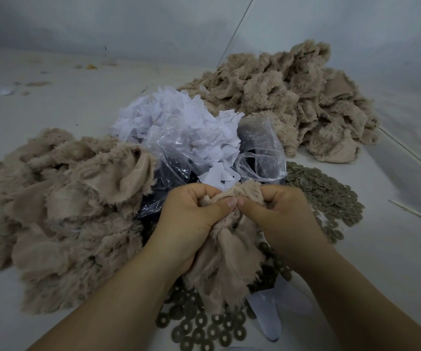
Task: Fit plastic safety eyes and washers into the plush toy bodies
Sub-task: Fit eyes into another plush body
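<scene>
Two hands gripped one plush body (223, 259) at near centre: left hand (191, 214) and right hand (277, 211) pinched its far end, thumbs meeting. Its long axis ran near-to-far, and washers (331, 196) lay nearest the right hand.

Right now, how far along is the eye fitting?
Done: cannot tell which plush heap is finished, the left pile or the far pile. In hand: both hands, left hand and right hand, pinch one plush piece, thumbs pressing together. Left: many washers remain loose on the table.
</scene>
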`<state>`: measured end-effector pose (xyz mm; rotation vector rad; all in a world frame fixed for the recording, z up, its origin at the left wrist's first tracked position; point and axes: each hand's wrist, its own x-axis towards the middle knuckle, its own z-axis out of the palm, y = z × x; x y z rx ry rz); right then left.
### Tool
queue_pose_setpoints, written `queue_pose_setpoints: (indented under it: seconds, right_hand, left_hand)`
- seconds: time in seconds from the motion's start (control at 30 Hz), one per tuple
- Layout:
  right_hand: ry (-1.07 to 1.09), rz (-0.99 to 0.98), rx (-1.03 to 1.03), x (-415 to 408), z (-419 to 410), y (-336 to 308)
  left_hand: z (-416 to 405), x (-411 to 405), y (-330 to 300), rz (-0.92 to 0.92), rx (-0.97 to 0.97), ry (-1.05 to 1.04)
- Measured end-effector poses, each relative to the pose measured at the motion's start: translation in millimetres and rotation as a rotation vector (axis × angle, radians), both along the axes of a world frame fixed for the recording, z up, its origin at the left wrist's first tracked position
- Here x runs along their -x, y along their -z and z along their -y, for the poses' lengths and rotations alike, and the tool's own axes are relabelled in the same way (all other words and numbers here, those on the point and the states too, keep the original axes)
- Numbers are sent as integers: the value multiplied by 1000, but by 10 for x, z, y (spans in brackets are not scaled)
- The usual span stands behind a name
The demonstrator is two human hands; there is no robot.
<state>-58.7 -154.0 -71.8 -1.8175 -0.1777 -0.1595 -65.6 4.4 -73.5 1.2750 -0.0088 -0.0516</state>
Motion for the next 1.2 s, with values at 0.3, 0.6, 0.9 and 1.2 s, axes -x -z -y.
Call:
queue_pose_setpoints:
  seconds: [0.3,0.6,0.9,1.2]
  right_hand:
    - [-85,-312,-463,-69,-9,91]
    - [-27,-435,-553,-93,-16,56]
    - [-170,-670,-643,-97,38,-29]
    - [-178,-620,-413,-88,100,-74]
  left_hand:
    - [-12,-36,42,58,-186,-149]
    - [9,12,86,794,-687,-262]
    - [-29,-85,194,1027,-902,-173]
    - [-41,-37,158,980,-926,-134]
